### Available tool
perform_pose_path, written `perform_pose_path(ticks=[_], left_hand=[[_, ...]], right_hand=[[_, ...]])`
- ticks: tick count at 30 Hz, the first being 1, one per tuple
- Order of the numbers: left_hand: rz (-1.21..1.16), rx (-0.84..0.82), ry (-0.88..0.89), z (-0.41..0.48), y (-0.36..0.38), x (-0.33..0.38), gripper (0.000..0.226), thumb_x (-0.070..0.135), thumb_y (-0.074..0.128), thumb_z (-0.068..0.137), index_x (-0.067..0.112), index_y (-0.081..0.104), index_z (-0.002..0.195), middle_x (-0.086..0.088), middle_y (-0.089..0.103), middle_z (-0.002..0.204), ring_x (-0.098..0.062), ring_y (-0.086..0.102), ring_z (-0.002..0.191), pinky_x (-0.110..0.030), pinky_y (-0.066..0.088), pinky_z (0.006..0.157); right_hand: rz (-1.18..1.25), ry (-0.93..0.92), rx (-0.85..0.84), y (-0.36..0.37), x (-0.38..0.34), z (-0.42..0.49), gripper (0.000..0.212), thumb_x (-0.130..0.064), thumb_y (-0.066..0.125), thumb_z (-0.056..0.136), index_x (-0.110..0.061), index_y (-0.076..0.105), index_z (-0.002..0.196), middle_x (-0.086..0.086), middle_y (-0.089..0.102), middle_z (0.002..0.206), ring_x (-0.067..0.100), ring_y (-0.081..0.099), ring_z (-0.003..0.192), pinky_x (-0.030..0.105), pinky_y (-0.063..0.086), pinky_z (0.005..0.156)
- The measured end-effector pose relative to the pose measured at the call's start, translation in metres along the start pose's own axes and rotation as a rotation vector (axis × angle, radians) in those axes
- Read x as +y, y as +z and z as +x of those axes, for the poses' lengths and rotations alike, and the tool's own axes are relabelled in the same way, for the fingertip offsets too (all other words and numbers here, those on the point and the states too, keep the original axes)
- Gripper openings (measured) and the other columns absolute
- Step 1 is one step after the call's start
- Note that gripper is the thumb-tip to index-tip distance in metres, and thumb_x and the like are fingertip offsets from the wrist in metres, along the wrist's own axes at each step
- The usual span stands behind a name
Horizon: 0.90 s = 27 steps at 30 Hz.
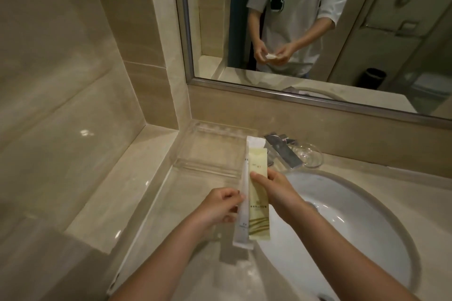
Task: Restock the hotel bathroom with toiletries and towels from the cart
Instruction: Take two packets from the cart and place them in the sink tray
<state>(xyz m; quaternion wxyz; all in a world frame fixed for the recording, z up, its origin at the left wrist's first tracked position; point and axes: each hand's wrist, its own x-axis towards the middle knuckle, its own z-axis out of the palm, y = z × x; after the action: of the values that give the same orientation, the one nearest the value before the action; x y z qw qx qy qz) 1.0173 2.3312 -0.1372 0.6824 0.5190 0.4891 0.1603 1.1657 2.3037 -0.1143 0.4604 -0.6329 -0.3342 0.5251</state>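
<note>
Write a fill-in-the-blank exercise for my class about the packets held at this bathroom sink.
1. The left hand and the right hand hold ____ packets between them.
2. The yellow packet lies over the white packet, which the fingers of the ____ hand pinch.
3. The clear tray sits on the counter to the ____ of the faucet.
Missing words: two; left; left.

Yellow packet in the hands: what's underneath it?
A white packet lies under the yellow packet, showing along its left edge and above its top. The left hand pinches the white one and the right hand grips the yellow. Anything between them is covered.
</note>
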Motion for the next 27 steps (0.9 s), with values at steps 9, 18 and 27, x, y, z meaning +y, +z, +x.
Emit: perform_pose_path(ticks=[9, 18, 27], left_hand=[[-0.558, 0.197, -0.269, 0.081, -0.040, -0.024, 0.033, 0.012, 0.052, 0.093, -0.003, 0.051, 0.122, -0.013, 0.060, 0.100, -0.029, 0.059, 0.101, -0.029, 0.046, 0.075], [-0.743, 0.380, -0.288, 0.154, -0.047, -0.029, 0.047, 0.017, 0.055, 0.092, 0.000, 0.041, 0.134, -0.017, 0.041, 0.140, -0.025, 0.042, 0.129, -0.031, 0.034, 0.102], [-0.897, 0.339, -0.252, 0.172, -0.047, -0.031, 0.017, 0.020, 0.049, 0.094, 0.014, 0.054, 0.079, -0.004, 0.054, 0.083, -0.011, 0.053, 0.083, -0.027, 0.040, 0.084]], right_hand=[[-0.177, 0.089, 0.057, -0.010, 0.000, 0.046, 0.015, -0.017, 0.052, 0.094, -0.013, 0.064, 0.101, 0.007, 0.069, 0.101, 0.026, 0.065, 0.092, 0.043, 0.052, 0.082], [-0.265, 0.128, 0.065, -0.029, 0.005, 0.064, 0.015, -0.019, 0.055, 0.093, -0.014, 0.065, 0.102, 0.001, 0.069, 0.093, 0.015, 0.065, 0.080, 0.028, 0.051, 0.065], [-0.265, 0.125, 0.048, -0.043, 0.006, 0.062, 0.016, -0.021, 0.055, 0.093, -0.019, 0.065, 0.105, -0.003, 0.070, 0.094, 0.011, 0.066, 0.082, 0.022, 0.048, 0.063]])
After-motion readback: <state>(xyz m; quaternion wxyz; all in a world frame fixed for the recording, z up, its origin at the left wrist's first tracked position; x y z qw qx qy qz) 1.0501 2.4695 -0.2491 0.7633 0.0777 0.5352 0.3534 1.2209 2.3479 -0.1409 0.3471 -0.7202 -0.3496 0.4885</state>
